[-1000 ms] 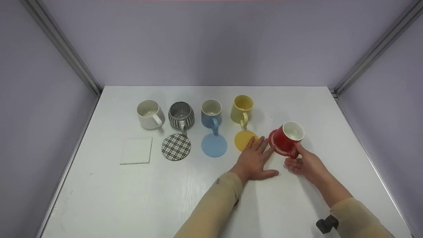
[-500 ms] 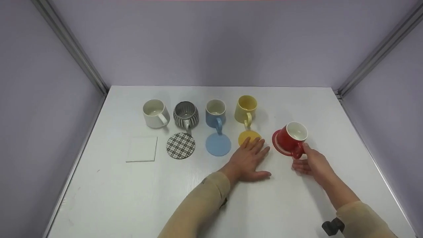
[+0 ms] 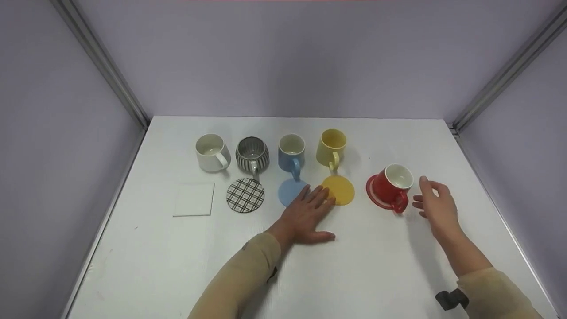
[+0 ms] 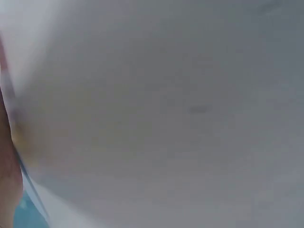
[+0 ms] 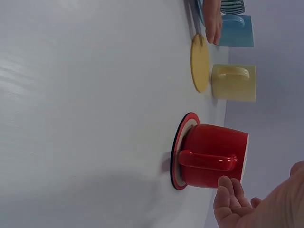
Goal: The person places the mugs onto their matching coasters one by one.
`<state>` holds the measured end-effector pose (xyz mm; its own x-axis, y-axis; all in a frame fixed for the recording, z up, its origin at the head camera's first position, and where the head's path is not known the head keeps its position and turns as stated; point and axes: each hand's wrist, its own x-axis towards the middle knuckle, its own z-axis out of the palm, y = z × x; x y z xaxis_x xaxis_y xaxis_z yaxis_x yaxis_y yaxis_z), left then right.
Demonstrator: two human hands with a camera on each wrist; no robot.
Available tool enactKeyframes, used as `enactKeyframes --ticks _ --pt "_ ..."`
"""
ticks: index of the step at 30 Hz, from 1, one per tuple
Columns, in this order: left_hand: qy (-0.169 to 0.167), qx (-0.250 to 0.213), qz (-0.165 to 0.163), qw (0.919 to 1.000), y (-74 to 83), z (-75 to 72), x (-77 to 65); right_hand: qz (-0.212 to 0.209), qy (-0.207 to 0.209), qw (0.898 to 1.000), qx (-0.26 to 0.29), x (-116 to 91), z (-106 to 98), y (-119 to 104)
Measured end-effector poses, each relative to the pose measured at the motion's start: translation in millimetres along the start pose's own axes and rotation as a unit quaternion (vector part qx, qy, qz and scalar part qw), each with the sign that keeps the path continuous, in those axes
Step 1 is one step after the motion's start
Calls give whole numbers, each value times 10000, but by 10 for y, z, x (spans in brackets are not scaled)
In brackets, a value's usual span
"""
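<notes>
Left hand [image 3: 304, 220], spread and empty, partly covers a blue coaster [image 3: 289, 191]; right hand [image 3: 437, 207], relaxed and empty, is just right of a red mug [image 3: 388, 188].

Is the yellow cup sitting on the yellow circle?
No, the yellow cup stands on the white table, beyond the yellow circle.

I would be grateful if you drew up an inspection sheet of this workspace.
Surface: white table, faint mark toward the left.
Job's things: red mug upright on red coaster; white mug, striped mug, blue mug and yellow mug upright in a back row; white square coaster, plaid coaster, blue coaster and yellow coaster in front.
Clutter: nothing seen.
Hands: left hand spread, fingers overlapping the blue coaster and yellow coaster in the head view; right hand beside the red mug, holding nothing.
Cables: nothing seen.
Surroundings: plain walls, grey corner posts.
</notes>
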<state>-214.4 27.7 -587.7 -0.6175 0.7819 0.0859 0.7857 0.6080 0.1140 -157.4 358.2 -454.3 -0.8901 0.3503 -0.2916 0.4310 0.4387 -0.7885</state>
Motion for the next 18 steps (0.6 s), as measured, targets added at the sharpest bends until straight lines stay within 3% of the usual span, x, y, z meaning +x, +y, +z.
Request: enactKeyframes --ticks 10,18 --pt "66 7 -27 10000 -66 98 -79 -531 496 9965 417 -8 110 -374" --pt "-37 -189 -102 9998 -58 84 -57 -956 191 9896 1059 36 263 -707"
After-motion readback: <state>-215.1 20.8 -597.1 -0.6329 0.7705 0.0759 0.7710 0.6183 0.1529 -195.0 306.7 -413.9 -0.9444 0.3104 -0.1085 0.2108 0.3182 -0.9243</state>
